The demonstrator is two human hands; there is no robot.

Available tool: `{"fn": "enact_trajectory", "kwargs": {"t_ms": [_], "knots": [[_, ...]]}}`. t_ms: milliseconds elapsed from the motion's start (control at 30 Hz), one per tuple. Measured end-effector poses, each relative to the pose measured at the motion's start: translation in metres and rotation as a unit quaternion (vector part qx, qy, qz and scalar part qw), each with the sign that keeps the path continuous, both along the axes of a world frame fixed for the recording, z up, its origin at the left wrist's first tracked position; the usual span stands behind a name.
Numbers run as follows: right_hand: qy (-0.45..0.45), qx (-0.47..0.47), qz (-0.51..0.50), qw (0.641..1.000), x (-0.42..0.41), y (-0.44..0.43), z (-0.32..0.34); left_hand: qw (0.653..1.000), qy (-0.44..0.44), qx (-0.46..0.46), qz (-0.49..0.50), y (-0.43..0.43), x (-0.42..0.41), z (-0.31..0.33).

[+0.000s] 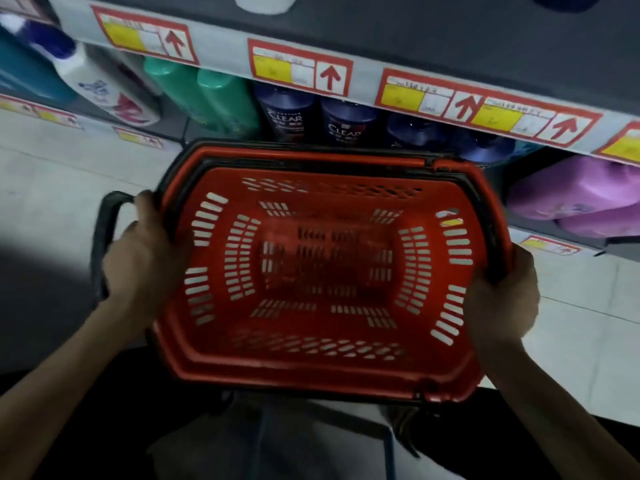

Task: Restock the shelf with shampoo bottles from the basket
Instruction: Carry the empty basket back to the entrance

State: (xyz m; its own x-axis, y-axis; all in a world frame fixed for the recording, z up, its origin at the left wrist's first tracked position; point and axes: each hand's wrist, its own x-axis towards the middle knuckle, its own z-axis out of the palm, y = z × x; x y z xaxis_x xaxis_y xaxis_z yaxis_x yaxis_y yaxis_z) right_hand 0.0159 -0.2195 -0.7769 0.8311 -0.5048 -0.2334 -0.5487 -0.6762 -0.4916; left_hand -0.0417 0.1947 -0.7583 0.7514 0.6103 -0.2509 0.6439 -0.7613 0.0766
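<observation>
Motion blur softens the whole view, and the top edge cuts off the upper shelf's goods. The right grip (502, 296), a bare hand, clasps the right rim of the red shopping basket (311, 375) with its fingertips hidden under the rim. The left grip (145, 258) curls around the left rim, just beside a black loop handle (104, 237) that swings outward. The basket is moulded plastic, rectangular with rounded corners, and only its slotted walls and floor show inside. It is held level in front of the grey shelf (225, 53). The shampoo bottles stand on the tier beneath that edge: two glossy green ones (207, 95), dark blue CLEAR bottles (285, 114) partly hidden behind the basket's far rim, and a white bottle (100, 88) to the left. Lilac containers (581, 192) at right are too blurred to identify. The red-framed price labels (299, 69) carry arrows, but their print is unreadable.
</observation>
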Motion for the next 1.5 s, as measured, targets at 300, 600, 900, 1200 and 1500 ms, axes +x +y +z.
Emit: {"fn": "enact_trajectory", "kwargs": {"t_ms": [300, 600, 900, 1200, 1500], "knots": [[0.105, 0.053, -0.074, 0.99, -0.011, 0.007, 0.069, 0.97, 0.079, -0.223, 0.061, -0.008, -0.015, 0.08], [0.156, 0.044, -0.143, 0.976, -0.054, -0.071, 0.278, 0.951, 0.134, -0.269, -0.077, -0.057, 0.018, 0.275], [0.085, 0.017, -0.289, 0.954, -0.166, -0.179, 0.439, 0.876, 0.124, -0.345, -0.314, -0.2, 0.097, 0.39], [0.01, -0.02, -0.47, 0.882, -0.321, -0.264, 0.592, 0.784, 0.099, -0.334, -0.513, -0.416, 0.094, 0.508], [-0.061, -0.056, -0.594, 0.8, -0.438, -0.367, 0.704, 0.662, 0.07, -0.365, -0.651, -0.658, 0.053, 0.636]]}}
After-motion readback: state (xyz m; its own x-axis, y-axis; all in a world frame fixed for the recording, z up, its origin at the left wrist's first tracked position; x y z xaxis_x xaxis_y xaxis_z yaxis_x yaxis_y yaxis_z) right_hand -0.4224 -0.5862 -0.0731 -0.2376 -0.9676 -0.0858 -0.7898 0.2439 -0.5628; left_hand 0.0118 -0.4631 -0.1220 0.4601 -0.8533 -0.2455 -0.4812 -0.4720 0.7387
